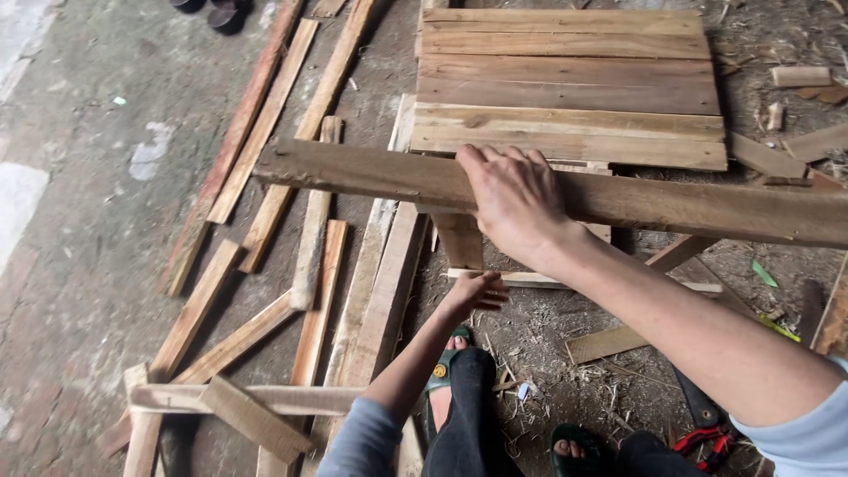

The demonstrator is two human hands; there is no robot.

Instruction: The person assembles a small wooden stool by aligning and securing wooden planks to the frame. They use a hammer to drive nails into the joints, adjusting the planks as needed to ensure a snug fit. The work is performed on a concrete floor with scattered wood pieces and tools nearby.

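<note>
My right hand (512,199) grips a long rough wooden plank (353,172) that is held crosswise above the ground. My left hand (477,290) reaches down below it, fingers apart, close to a short upright board (461,238) and a thin pale strip (521,279) on the ground. Just behind the plank lies a panel of joined boards (570,84).
Several loose slats (265,132) lie scattered on the dirt floor at left, and a slat frame (238,399) sits at the lower left. Offcuts (799,76) lie at right. My sandalled feet (446,371) stand in sawdust. Dark shoes (212,11) are at the top.
</note>
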